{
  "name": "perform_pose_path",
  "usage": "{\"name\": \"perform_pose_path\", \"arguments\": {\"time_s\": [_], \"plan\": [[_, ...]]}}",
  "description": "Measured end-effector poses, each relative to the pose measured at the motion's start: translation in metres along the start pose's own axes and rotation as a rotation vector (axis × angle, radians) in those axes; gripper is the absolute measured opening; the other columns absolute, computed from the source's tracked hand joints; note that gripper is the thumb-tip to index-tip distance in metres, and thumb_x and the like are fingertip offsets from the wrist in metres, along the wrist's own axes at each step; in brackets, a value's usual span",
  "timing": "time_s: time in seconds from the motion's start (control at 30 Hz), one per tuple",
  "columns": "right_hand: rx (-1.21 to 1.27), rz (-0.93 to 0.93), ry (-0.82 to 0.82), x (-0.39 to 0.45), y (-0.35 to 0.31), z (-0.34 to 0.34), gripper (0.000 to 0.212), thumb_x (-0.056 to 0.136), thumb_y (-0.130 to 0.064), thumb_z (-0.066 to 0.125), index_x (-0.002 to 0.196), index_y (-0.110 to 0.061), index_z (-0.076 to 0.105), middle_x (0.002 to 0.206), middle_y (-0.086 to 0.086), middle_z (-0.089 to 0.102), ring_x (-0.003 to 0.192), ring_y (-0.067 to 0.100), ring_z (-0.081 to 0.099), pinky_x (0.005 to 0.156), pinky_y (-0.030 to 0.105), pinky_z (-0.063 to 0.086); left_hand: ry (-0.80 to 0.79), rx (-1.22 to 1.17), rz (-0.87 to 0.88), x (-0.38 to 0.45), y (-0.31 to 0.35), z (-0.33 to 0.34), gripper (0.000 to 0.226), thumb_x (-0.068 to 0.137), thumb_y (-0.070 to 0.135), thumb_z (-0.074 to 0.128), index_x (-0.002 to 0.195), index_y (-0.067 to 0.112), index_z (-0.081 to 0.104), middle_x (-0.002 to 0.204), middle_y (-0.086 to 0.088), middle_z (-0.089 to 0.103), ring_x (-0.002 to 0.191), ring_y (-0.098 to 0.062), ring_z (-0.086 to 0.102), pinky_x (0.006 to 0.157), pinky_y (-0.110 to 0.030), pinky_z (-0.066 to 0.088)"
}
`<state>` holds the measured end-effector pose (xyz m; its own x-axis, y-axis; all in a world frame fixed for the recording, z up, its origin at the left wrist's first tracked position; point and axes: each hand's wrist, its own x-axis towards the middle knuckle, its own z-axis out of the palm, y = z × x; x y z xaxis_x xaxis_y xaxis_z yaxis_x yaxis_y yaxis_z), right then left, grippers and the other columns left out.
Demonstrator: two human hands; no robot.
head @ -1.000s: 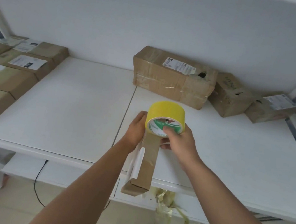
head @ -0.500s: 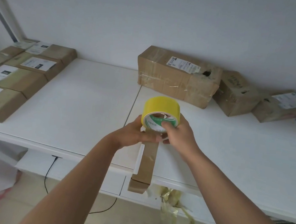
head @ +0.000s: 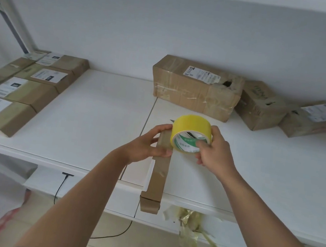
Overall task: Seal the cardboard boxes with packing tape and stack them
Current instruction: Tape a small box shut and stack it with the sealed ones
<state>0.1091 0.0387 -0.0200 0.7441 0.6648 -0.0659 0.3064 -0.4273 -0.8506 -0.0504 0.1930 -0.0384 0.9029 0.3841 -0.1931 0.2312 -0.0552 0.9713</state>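
2 hands meet over the near edge of the white tabletop (head: 86, 134). The left hand (head: 149, 142) grips the far end of a long, narrow cardboard box (head: 158, 174), fingers curled over its top; half a second ago it sat lower against the side, so it has slid up to pin the box. The box lies across the near edge, its near end overhanging, its brown faces already glossy with clear tape. The right hand (head: 214, 153) pinches the yellow tape roll (head: 190, 134), thumb on the green printed core, and has tipped the roll so it stands just beside the box's far end. I judge a strip is about to be pulled along the box; I cannot see the free tape end.

Under the near edge hang crumpled scraps of used tape (head: 192, 224), thin and wrinkled.

Along the left edge lie 5 or so flat, labelled boxes (head: 37, 94), matte and square-cornered. Against the far edge stand 3 bulkier boxes (head: 195, 88), dented, one torn at its top corner, shiny with old tape.
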Motion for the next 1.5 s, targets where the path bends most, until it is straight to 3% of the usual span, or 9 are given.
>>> {"name": "perform_pose_path", "arguments": {"time_s": [0.27, 0.37, 0.47, 0.53, 0.6, 0.83, 1.13, 1.33, 1.5], "plan": [[0.133, -0.008, -0.032, -0.005, 0.023, 0.013, 0.018, 0.093, -0.013, 0.055, 0.107, -0.018, 0.046, 0.069, 0.012, 0.066, 0.048, 0.021, 0.065, 0.050, 0.033, 0.053, -0.013, 0.056, -0.027, 0.001, 0.000, -0.004, 0.066, 0.090, 0.017, 0.073, 0.135, 0.054, 0.040, 0.140, 0.025, 0.045, 0.128, -0.002, 0.048, 0.101, -0.025, 0.049], [0.259, 0.020, -0.045, -0.007, 0.031, 0.019, 0.020, 0.095, -0.010, 0.056, 0.110, -0.018, 0.046, 0.069, 0.014, 0.065, 0.050, 0.019, 0.063, 0.047, 0.025, 0.049, -0.003, -0.015, -0.072, 0.004, 0.006, -0.004, 0.039, 0.096, 0.031, 0.052, 0.131, 0.046, 0.048, 0.128, 0.028, 0.056, 0.120, 0.005, 0.053, 0.099, -0.019, 0.043], [0.350, 0.024, -0.055, -0.008, 0.036, 0.025, 0.020, 0.096, -0.008, 0.056, 0.110, -0.019, 0.047, 0.070, 0.013, 0.064, 0.050, 0.015, 0.063, 0.046, 0.023, 0.048, 0.210, 0.035, -0.096, 0.017, 0.021, 0.004, 0.029, 0.094, 0.049, 0.050, 0.108, 0.026, 0.060, 0.107, 0.010, 0.063, 0.107, -0.011, 0.058, 0.096, -0.026, 0.043], [0.373, 0.019, -0.057, -0.008, 0.037, 0.028, 0.021, 0.096, -0.008, 0.056, 0.113, -0.018, 0.047, 0.074, 0.013, 0.064, 0.050, 0.013, 0.063, 0.047, 0.021, 0.048, 0.390, 0.220, -0.085, 0.033, 0.035, 0.013, 0.036, 0.103, 0.044, 0.044, 0.103, 0.010, 0.057, 0.097, 0.000, 0.057, 0.094, -0.017, 0.053, 0.080, -0.028, 0.041], [0.392, 0.021, -0.062, -0.008, 0.038, 0.029, 0.023, 0.097, -0.009, 0.057, 0.116, -0.017, 0.047, 0.078, 0.012, 0.065, 0.050, 0.012, 0.063, 0.047, 0.021, 0.049, 0.464, 0.399, -0.079, 0.048, 0.042, 0.021, 0.037, 0.106, 0.037, 0.038, 0.105, 0.004, 0.055, 0.104, -0.007, 0.059, 0.098, -0.023, 0.054, 0.080, -0.034, 0.040], [0.481, 0.094, -0.094, -0.008, 0.048, 0.040, 0.026, 0.096, -0.012, 0.060, 0.119, -0.012, 0.048, 0.075, 0.011, 0.064, 0.050, 0.016, 0.062, 0.046, 0.024, 0.048, 0.476, 0.912, -0.245, 0.061, 0.035, 0.034, 0.059, 0.106, 0.052, 0.017, 0.119, 0.013, 0.060, 0.122, -0.012, 0.061, 0.112, -0.034, 0.056, 0.086, -0.041, 0.039], [0.624, 0.214, -0.139, -0.007, 0.060, 0.054, 0.032, 0.095, -0.018, 0.064, 0.122, -0.004, 0.053, 0.069, 0.012, 0.065, 0.055, 0.022, 0.064, 0.050, 0.029, 0.053, 0.418, 0.867, -0.219, 0.060, 0.035, 0.034, 0.048, 0.104, 0.045, 0.023, 0.073, 0.018, 0.048, 0.100, -0.007, 0.059, 0.091, -0.027, 0.050, 0.079, -0.037, 0.037], [0.632, 0.209, -0.136, -0.006, 0.057, 0.059, 0.034, 0.094, -0.020, 0.066, 0.123, -0.010, 0.052, 0.082, 0.012, 0.068, 0.061, 0.021, 0.066, 0.055, 0.032, 0.056, 0.395, 0.893, -0.223, 0.064, 0.031, 0.025, 0.054, 0.106, 0.051, 0.018, 0.089, 0.015, 0.054, 0.109, -0.011, 0.061, 0.096, -0.026, 0.051, 0.085, -0.039, 0.040], [0.616, 0.207, -0.150, -0.004, 0.050, 0.067, 0.040, 0.091, -0.029, 0.068, 0.128, -0.023, 0.053, 0.113, 0.002, 0.066, 0.100, 0.021, 0.067, 0.075, 0.030, 0.057, 0.420, 0.771, -0.236, 0.059, 0.029, 0.010, 0.060, 0.106, 0.051, 0.021, 0.115, 0.010, 0.064, 0.124, -0.014, 0.061, 0.112, -0.030, 0.053, 0.094, -0.041, 0.040]]}}
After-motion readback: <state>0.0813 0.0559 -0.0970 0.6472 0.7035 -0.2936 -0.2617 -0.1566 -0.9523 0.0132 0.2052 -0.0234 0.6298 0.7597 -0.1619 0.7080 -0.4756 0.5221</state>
